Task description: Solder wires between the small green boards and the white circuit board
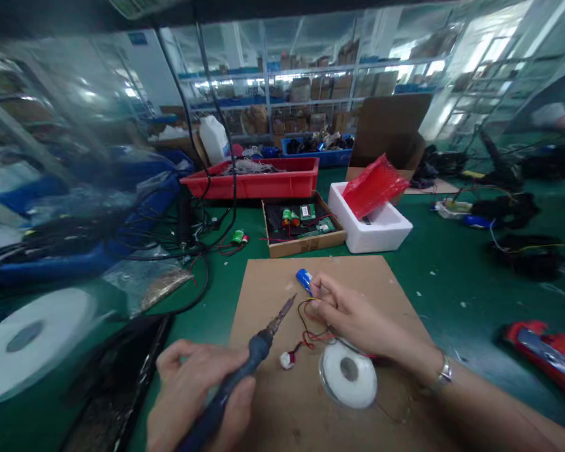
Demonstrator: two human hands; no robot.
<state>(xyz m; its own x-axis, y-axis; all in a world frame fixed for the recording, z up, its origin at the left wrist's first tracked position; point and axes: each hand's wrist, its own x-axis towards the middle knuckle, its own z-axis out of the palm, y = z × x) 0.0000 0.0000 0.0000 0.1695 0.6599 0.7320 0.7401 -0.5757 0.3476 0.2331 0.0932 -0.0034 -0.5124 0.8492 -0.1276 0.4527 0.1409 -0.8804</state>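
Note:
My left hand (202, 389) is closed around a soldering iron (258, 348), whose tip points up and away over a cardboard sheet (263, 282). Its tip is a short way left of my right hand (343, 307), which pinches thin wires (306, 320) in red, black and yellow. Just past the right fingertips lies a blue cylindrical cell (304, 279); whether the fingers touch it I cannot tell. The wires trail to a small white connector (287, 360) on the cardboard. A white reel (362, 389) lies flat below my right wrist.
Behind the cardboard stand a shallow box of circuit boards (306, 248), a white foam box (376, 235) and a red tray (282, 185). Black cables (209, 94) hang at the left. A large white roll (66, 320) is at far left, a red-and-silver object (546, 351) at right.

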